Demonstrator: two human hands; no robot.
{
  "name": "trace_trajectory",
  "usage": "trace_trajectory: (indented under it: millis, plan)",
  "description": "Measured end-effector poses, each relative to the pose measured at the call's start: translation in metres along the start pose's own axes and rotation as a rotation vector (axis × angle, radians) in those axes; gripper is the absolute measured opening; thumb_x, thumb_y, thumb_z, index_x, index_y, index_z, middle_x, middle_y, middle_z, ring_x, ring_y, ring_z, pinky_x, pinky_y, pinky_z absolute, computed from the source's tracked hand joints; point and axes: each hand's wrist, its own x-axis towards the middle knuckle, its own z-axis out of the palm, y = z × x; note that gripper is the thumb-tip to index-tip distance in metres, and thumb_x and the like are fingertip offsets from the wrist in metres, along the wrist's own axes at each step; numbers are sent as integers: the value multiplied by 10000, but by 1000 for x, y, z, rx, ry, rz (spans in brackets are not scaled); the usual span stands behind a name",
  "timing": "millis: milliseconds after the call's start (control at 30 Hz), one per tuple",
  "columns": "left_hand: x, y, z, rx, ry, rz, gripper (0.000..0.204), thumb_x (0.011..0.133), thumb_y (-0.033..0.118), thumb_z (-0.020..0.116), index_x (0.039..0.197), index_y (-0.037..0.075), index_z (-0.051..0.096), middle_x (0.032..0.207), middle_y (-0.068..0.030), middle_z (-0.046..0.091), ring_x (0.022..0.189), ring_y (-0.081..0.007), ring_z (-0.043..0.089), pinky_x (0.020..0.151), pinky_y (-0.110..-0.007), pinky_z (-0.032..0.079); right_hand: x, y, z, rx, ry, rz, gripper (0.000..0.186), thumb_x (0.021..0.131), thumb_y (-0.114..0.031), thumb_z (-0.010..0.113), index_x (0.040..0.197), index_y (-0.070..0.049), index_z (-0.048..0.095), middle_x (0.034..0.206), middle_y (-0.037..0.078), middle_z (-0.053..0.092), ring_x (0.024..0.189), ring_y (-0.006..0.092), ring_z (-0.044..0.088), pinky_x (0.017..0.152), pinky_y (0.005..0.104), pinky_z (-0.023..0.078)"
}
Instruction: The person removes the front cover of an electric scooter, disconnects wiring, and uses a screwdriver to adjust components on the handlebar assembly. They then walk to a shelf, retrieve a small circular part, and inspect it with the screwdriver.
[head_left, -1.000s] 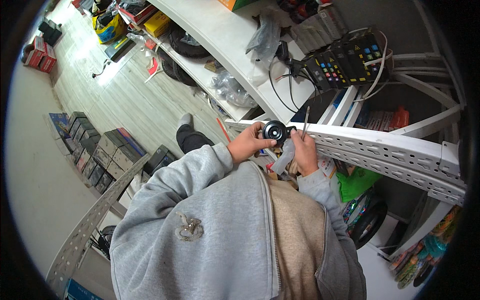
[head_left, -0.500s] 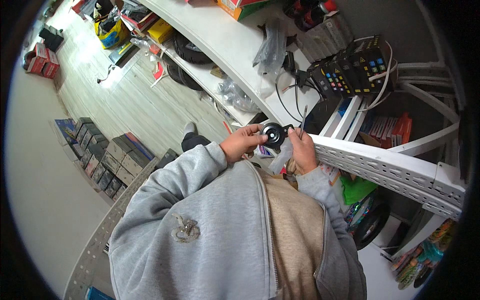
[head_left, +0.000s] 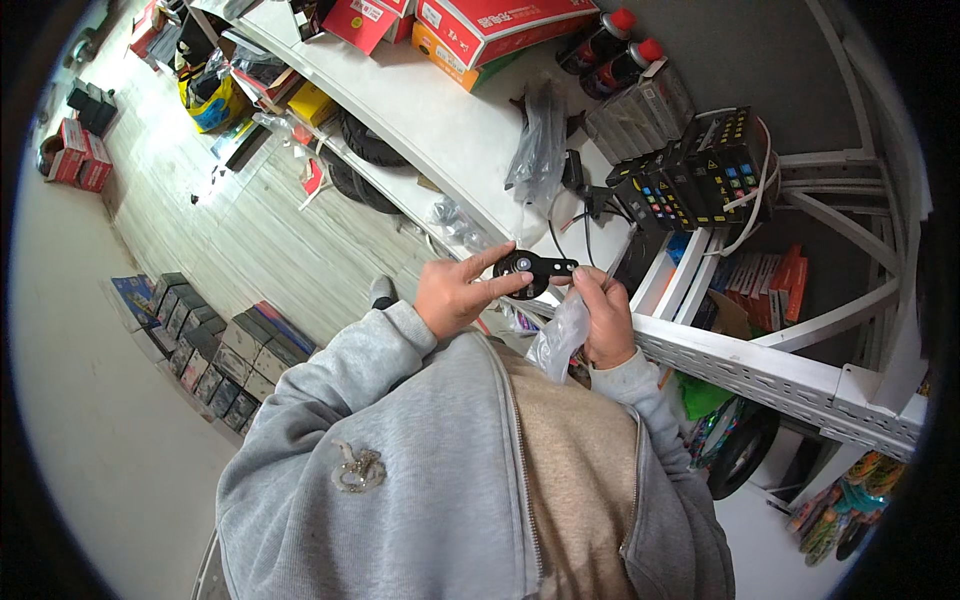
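Note:
A black disc-shaped horn (head_left: pixel 511 281) with a flat, holed mounting bracket (head_left: pixel 553 267) is held in front of my chest. My left hand (head_left: pixel 458 295) grips the round body, with fingers across its face and rim. My right hand (head_left: pixel 604 318) is closed at the bracket's far end, thumb and fingers pinching there. A crumpled clear plastic bag (head_left: pixel 562 338) hangs from my right hand, beside the palm. Whether my right hand also holds a thin tool cannot be made out.
A white shelf (head_left: pixel 455 125) ahead carries red boxes (head_left: pixel 505 25), spray cans (head_left: pixel 622 66), a plastic-wrapped bundle (head_left: pixel 540 140) and black battery-like packs (head_left: pixel 690 180). A perforated white rail (head_left: pixel 770 365) runs close to my right hand. Stacked boxes (head_left: pixel 225 350) stand on the floor at left.
The horn has turned, so its bracket now points right toward my right hand. A thin metal rod that stuck up by my right hand no longer shows. The bag hangs more in view.

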Motion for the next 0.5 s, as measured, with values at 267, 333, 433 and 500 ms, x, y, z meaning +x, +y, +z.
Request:
trace_trajectory:
  millis: [267,333,433,500]
  plan:
    - [4,-2,4,-156,12,-321,670,753,85,691,1369,230,472,1272,-109,611,671,-301,667,617,-371,547,10,-1,14,-120,62,-75,268,967,-211,549,830,-15,672,728,-35,586,680,36,454,625,213,374]
    - [3,-4,5,-272,-37,-510,696,781,86,675,1412,185,400,1246,-123,624,736,-331,670,674,-391,545,11,-1,15,-205,62,-73,267,967,-206,551,821,-17,669,689,-56,541,644,24,416,584,211,349]
    - [1,-10,8,-390,-122,-619,611,801,49,653,1376,90,450,1141,-122,678,651,-149,572,617,-270,480,13,-2,18,-313,68,-103,273,970,-204,549,811,-16,666,647,-82,475,601,10,362,534,211,311]
    - [0,-13,11,-455,-91,-582,578,811,49,651,1359,81,469,1118,-110,682,666,-137,576,620,-271,481,13,-2,21,-347,71,-119,276,971,-200,547,803,-15,663,634,-89,449,589,6,341,519,211,296]
